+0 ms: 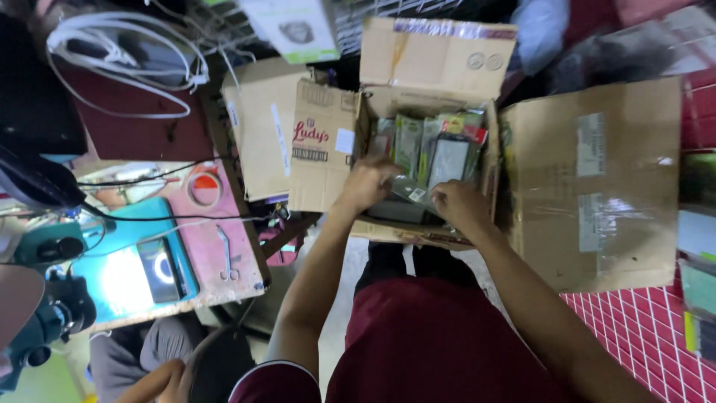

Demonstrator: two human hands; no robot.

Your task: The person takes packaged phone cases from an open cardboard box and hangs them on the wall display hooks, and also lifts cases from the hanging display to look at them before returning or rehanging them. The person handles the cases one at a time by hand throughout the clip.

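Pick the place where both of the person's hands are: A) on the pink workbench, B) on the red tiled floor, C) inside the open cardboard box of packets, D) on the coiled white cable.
C: the left hand and right hand both reach among the plastic packets inside the open cardboard box.

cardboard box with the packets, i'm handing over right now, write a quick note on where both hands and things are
Left hand: inside the open cardboard box, fingers down on the flat plastic packets; whether it grips one cannot be told.
Right hand: at the near edge of the same box, resting on the packets there; its grip is also unclear.
Things: the packets stand packed upright in a row inside the box, which sits in front of the person's lap with its flaps open. A second, closed box is to the left, and a large cardboard sheet lies to the right.
Done: box opened.
Left: all packets seem to be inside the box, none lifted clear.
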